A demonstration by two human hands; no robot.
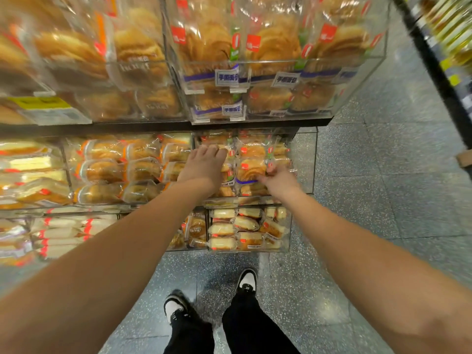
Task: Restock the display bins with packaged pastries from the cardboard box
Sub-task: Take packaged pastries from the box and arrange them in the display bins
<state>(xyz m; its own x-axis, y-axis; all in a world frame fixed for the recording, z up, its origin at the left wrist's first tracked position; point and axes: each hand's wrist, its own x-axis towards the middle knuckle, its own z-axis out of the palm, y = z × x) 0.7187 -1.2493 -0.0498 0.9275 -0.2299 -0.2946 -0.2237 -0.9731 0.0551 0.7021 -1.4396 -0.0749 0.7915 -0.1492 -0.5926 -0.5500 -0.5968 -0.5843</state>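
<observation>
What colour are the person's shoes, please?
Black-and-white sneakers, clearest in the head view.

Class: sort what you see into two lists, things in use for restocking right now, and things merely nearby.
In use:
left hand
right hand
swirled pastry pack
middle-shelf clear bin

Nearby:
top-shelf pastry bin
bottom-shelf bin
floor
shoes

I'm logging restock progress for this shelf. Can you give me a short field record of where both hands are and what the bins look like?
setting: shop aisle, clear display bins on tiered shelves
left hand: fingers spread, pressing on packaged pastries in the middle-tier bin
right hand: pinching a pastry packet in the same bin
bin fill: nearly full
cardboard box: not in view
floor: speckled grey tile
</observation>
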